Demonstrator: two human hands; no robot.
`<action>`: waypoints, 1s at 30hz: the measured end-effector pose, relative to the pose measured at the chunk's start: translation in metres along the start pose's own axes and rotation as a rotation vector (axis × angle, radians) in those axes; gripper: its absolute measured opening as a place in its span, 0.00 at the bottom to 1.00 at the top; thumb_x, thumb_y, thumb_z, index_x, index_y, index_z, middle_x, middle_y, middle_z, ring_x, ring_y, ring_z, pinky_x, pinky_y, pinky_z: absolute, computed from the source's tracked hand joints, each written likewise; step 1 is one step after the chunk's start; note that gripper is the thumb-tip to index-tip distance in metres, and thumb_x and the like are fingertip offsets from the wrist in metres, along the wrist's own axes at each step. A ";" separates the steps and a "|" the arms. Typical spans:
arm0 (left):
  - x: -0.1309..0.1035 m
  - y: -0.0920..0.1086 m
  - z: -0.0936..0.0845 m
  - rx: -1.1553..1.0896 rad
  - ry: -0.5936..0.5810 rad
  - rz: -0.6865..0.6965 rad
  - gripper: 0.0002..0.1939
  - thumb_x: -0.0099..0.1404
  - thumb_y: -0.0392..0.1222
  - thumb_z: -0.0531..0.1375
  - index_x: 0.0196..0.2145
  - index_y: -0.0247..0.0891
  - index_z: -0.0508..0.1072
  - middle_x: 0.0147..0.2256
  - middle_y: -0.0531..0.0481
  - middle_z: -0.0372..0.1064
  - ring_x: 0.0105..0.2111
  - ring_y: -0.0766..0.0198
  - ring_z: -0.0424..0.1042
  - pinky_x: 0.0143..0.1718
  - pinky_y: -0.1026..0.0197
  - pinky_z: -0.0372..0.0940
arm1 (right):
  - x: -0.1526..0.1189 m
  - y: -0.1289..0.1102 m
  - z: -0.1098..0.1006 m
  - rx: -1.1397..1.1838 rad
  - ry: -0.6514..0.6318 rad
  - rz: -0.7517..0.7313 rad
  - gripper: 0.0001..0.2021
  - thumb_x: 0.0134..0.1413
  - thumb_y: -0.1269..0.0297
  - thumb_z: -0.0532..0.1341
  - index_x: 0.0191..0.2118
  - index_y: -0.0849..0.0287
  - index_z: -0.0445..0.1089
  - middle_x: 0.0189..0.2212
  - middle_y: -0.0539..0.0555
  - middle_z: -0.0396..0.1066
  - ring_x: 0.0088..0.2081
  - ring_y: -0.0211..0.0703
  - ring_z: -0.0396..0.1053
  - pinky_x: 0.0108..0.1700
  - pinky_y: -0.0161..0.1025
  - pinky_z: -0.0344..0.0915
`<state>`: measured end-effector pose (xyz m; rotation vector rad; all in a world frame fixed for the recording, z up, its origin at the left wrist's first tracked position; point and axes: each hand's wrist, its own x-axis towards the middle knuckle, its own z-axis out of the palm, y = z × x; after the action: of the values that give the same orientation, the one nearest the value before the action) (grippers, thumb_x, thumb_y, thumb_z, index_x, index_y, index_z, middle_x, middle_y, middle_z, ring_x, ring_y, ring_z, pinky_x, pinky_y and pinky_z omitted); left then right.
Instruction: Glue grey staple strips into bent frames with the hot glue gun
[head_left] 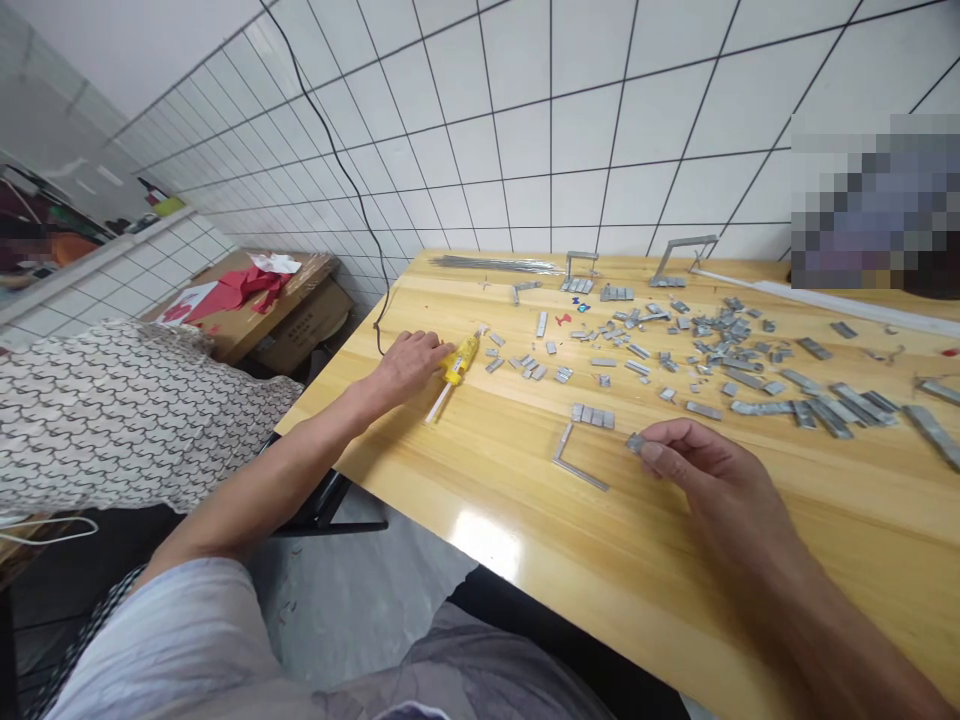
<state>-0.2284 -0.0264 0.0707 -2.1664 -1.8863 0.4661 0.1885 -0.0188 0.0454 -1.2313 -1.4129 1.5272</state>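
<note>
My left hand is at the yellow hot glue gun, its fingers bent over the near side of the body. A white glue stick sticks out of the gun's back end. My right hand pinches a small grey flat piece between thumb and fingertips, just above the table. Left of it lie a row of joined grey pieces and a thin grey L-shaped strip. The left fingertips are partly hidden.
Many loose grey pieces are scattered over the wooden table. Toward the wall stand two bent grey frames, beside a bundle of thin wires. A black cord hangs down the tiled wall. Long strips lie right.
</note>
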 end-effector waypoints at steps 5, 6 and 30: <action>0.001 -0.001 -0.007 0.068 0.027 -0.014 0.21 0.72 0.29 0.54 0.59 0.41 0.73 0.49 0.38 0.74 0.47 0.48 0.73 0.46 0.50 0.61 | -0.002 -0.001 0.000 -0.005 0.002 -0.005 0.18 0.43 0.45 0.76 0.32 0.53 0.78 0.28 0.51 0.74 0.32 0.42 0.67 0.39 0.40 0.66; 0.004 0.000 -0.009 0.084 0.030 -0.017 0.22 0.71 0.28 0.53 0.58 0.40 0.73 0.49 0.38 0.74 0.47 0.48 0.73 0.46 0.49 0.61 | -0.002 0.000 0.000 -0.005 0.002 -0.004 0.18 0.43 0.45 0.76 0.32 0.53 0.78 0.28 0.51 0.74 0.32 0.42 0.67 0.39 0.40 0.66; 0.019 0.024 -0.037 0.306 -0.022 0.118 0.14 0.66 0.24 0.58 0.48 0.32 0.75 0.44 0.37 0.74 0.44 0.50 0.72 0.43 0.52 0.56 | 0.000 0.005 -0.001 0.053 -0.049 -0.036 0.20 0.43 0.43 0.76 0.33 0.54 0.78 0.28 0.51 0.74 0.31 0.40 0.68 0.36 0.38 0.67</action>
<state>-0.1901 -0.0097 0.0943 -2.0794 -1.5807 0.7500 0.1902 -0.0194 0.0405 -1.1377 -1.4088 1.5696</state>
